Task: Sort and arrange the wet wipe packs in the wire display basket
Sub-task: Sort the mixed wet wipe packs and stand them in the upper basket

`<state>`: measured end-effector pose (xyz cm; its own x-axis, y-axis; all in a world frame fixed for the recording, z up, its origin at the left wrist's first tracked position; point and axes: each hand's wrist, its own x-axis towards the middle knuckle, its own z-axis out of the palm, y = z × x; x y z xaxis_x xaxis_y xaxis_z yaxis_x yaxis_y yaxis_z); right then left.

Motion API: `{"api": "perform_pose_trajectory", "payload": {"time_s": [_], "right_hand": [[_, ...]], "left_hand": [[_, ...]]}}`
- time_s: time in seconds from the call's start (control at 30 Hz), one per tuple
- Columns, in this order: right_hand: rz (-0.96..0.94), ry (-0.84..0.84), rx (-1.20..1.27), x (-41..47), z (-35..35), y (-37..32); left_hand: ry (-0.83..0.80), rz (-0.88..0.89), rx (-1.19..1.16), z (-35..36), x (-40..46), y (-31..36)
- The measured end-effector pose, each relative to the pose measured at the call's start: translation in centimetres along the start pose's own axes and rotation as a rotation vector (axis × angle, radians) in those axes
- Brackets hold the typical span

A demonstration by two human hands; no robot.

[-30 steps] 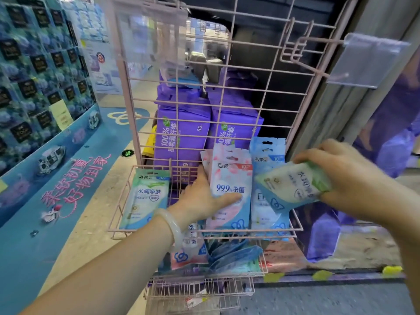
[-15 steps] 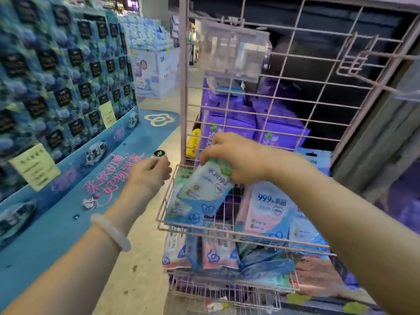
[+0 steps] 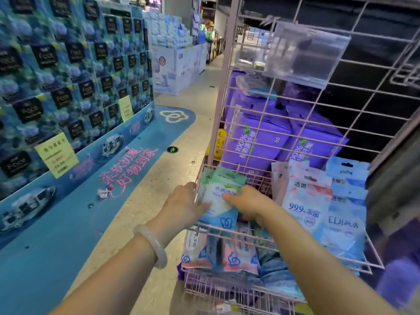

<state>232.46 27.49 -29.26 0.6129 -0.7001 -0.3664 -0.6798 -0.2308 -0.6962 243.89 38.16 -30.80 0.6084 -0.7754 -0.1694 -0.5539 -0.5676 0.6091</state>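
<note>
Squaring up the green wet wipe packs at the left end of the pink wire display basket, the person had both hands on the same small stack: the left hand, a pale bangle on its wrist, pressed flat against the outer edge with fingers extended, while the right hand curled over the front face, fingertips pinching the top pack. Held from two sides like that, the packs stood upright against the basket's left wall, probably so they would sit flush and face forward rather than slump. To the right, well apart from the hands, the pink-and-white packs and the blue packs stood in their own groups, so the sorting by colour looked largely done, with the green group the one in hand. Below, a lower wire tier held more packs lying loosely jumbled. Behind the wire back panel, large purple tissue bundles were stacked, and a clear plastic label holder hung from the grid above. The setting was a shop aisle with a beige floor, a blue floor graphic bearing pink lettering, and a wall of blue boxed goods on the left.
</note>
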Motion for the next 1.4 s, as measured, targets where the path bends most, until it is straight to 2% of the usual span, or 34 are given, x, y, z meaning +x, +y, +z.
{"api": "perform_pose_trajectory", "payload": {"time_s": [0.07, 0.17, 0.33, 0.43, 0.53, 0.67, 0.8, 0.87, 0.97, 1.03, 1.1, 1.17, 1.3, 1.4], "right_hand": [[-0.056, 0.030, -0.037, 0.4, 0.8, -0.4], [-0.019, 0.070, -0.141, 0.6, 1.4, -0.8], [0.104, 0.204, 0.438, 1.1, 1.9, -2.1], [0.168, 0.211, 0.546, 1.2, 2.1, -2.2], [0.239, 0.151, 0.638, 1.1, 2.1, -2.1], [0.220, 0.161, 0.727, 0.9, 2.5, -1.8], [0.130, 0.169, 0.850, 0.7, 2.5, -1.3], [0.059, 0.197, 0.918, 0.3, 2.6, -1.1], [-0.148, 0.328, 1.022, 0.0, 1.9, -0.5], [-0.303, 0.362, 1.060, 0.4, 0.9, -0.3], [-0.315, 0.364, 0.985, 1.1, 0.2, -0.6], [-0.217, 0.387, 0.792, 1.6, 0.2, -0.8], [-0.171, 0.323, 0.566, 1.9, 0.5, -1.1], [-0.176, 0.373, 0.466, 0.5, -0.8, -1.2]], "left_hand": [[-0.058, 0.001, -0.075, 0.1, 0.0, -0.1], [-0.118, -0.038, -0.270, 0.2, 0.0, -0.2], [-0.133, -0.050, -0.342, 0.7, 0.2, -0.5], [-0.137, -0.046, -0.359, 0.8, 0.2, -0.8], [-0.150, -0.041, -0.422, 0.9, 0.2, -1.3], [-0.192, -0.067, -0.549, 0.8, 0.3, -1.8], [-0.240, -0.085, -0.650, 0.3, -0.1, -2.0], [-0.158, -0.040, -0.631, 0.1, -0.1, -2.1], [0.030, 0.166, -0.511, -0.5, 0.0, -1.5], [0.081, 0.345, -0.514, -0.9, 0.3, -0.6], [0.110, 0.428, -0.471, -1.1, 0.9, 0.4], [0.089, 0.443, -0.378, -0.9, 1.7, 1.4], [0.064, 0.336, -0.184, 0.2, 2.8, 1.8], [0.112, 0.282, -0.161, 0.4, 3.0, 2.0]]}}
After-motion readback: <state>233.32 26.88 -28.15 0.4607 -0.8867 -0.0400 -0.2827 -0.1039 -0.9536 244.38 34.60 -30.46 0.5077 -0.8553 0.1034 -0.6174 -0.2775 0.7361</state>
